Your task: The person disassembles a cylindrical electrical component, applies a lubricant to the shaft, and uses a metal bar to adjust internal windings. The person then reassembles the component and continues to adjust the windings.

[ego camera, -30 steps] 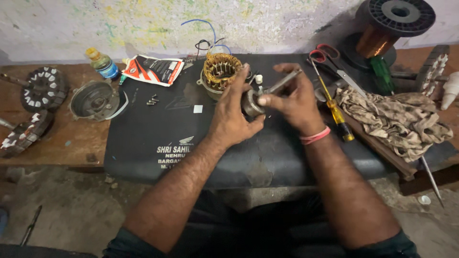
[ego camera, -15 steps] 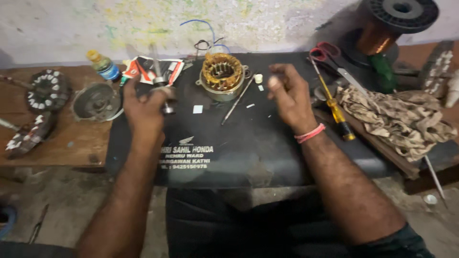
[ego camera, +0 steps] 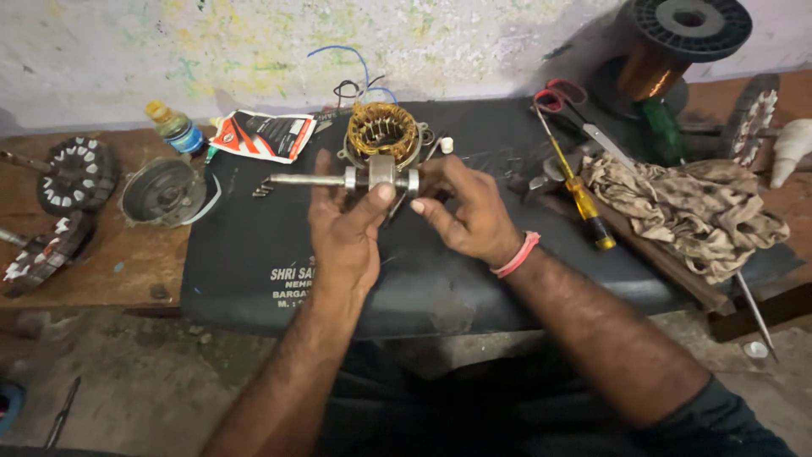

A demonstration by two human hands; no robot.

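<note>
Both hands meet over the middle of the dark mat: the left hand is cupped with its thumb pressed up against the grey rotor, and the right hand pinches the rotor's other end between thumb and fingertips, so the piece is held level in the air just above the mat, its bare steel shaft sticking out toward the left. As a judgement, the motor is apart and the rotor is out of its housing; it is not seated in anything yet, so fitting it back and closing the casing remain. Just beyond the hands, touching or nearly touching the rotor in this view, sits the copper-wound stator with its bore open and empty, thin blue and black leads curling off behind it. On the wooden tabletop to the left lies a round grey end cover, set aside, with two finned stator cores further left. To the right lie a yellow-handled screwdriver, red-handled scissors and a crumpled rag. Farthest back stand a small capped bottle, a red-and-white pouch and a spool of copper wire against the wall.
</note>
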